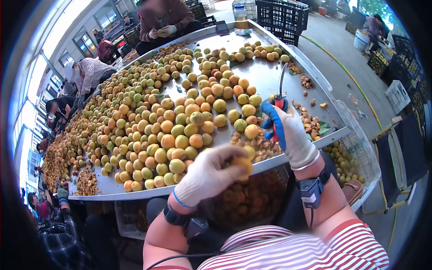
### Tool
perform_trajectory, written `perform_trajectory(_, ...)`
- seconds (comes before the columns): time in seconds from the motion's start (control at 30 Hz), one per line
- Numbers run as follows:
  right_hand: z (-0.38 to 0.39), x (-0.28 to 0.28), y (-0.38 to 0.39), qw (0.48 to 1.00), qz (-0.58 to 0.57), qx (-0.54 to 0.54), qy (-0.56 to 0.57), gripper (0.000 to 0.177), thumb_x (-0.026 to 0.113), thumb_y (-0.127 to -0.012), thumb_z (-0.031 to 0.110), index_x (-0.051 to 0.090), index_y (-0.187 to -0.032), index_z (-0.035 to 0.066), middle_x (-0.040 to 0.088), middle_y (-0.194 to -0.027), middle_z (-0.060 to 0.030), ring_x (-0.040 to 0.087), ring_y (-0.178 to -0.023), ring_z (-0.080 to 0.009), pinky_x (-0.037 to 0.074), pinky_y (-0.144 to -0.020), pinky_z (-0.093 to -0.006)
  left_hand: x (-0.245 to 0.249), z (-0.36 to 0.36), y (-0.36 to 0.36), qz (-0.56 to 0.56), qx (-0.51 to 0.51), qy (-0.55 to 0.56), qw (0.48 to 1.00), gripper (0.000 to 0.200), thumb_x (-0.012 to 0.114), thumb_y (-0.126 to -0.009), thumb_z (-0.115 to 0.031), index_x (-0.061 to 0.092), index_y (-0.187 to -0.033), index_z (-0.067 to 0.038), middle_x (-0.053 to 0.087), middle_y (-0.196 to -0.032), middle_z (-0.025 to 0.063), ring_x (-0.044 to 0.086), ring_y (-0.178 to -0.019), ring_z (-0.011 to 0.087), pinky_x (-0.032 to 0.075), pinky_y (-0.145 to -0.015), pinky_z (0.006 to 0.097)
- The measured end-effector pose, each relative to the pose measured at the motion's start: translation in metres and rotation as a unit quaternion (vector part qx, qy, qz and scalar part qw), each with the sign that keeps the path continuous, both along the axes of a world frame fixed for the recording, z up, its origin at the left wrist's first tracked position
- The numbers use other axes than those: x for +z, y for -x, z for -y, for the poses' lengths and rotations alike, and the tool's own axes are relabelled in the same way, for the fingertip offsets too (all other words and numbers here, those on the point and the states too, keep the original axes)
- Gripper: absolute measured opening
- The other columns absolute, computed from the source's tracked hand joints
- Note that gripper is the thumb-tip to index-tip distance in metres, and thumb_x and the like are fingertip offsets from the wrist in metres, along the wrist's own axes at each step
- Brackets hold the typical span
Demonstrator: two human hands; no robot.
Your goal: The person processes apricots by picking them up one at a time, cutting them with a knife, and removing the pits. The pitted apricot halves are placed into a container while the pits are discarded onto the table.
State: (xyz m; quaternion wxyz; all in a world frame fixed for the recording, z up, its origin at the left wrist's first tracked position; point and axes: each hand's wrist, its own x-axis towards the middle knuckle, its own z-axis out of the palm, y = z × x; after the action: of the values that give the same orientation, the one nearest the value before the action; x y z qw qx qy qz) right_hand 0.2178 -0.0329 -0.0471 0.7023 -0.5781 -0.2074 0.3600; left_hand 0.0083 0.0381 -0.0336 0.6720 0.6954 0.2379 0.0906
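Observation:
My left hand [207,177], in a white knit glove, is closed on a yellow-orange apricot [243,164] above the near table edge. Motion blurs its fingers. My right hand [290,130] wears a white glove with blue on the fingers and is wrapped round red-handled shears [280,104]. Their thin curved blade points up and away from me. Left of the shears, many whole apricots [180,130], green to orange, cover the metal table [220,136]. Brown pits [267,150] lie in a pile between my two hands.
A crate of green-yellow apricots [344,164] stands below the table at right, and a container of fruit pieces [247,198] sits under the near edge. Co-workers [164,22] are around the table. Black crates [281,20], a folding chair [400,153] and a yellow hose [346,72] are beyond.

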Motion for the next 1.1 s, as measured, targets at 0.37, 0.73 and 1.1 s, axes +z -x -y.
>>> perform_trajectory(0.37, 0.01, 0.003, -0.007, 0.994, 0.091, 0.058, -0.027, 0.02, 0.056, -0.105, 0.023, 0.058, -0.117, 0.008, 0.062, -0.082, 0.0018, 0.06, -0.064, -0.0055, 0.05, -0.053, -0.0215, -0.014, 0.006, -0.03, -0.166, 0.026, -0.391, 0.905, 0.036, 0.077, -0.083, -0.032, 0.072, -0.108, -0.007, 0.07, -0.1, 0.0167, 0.071, -0.088, 0.031, 0.056, -0.077, 0.0375)
perform_trajectory(0.73, 0.001, -0.018, 0.004, 0.962, 0.262, 0.037, -0.061, 0.021, 0.065, -0.099, 0.018, 0.059, -0.11, 0.001, 0.067, -0.087, -0.0082, 0.061, -0.073, -0.0143, 0.052, -0.067, -0.0303, -0.037, -0.014, -0.054, -0.214, 0.007, -0.407, 0.888, 0.044, 0.076, -0.081, -0.031, 0.072, -0.117, -0.008, 0.072, -0.104, 0.0159, 0.073, -0.088, 0.0253, 0.057, -0.08, 0.0361)
perform_trajectory(1.1, 0.022, 0.013, 0.028, 0.966, 0.0, 0.218, -0.138, 0.017, 0.052, -0.108, 0.021, 0.058, -0.115, 0.007, 0.059, -0.078, 0.003, 0.05, -0.057, -0.0031, 0.04, -0.049, -0.0193, 0.012, -0.019, -0.005, 0.177, 0.072, 0.068, 0.979, 0.075, 0.066, -0.083, -0.035, 0.046, -0.142, 0.006, 0.062, -0.119, 0.0181, 0.058, -0.094, 0.0199, 0.046, -0.083, 0.031)
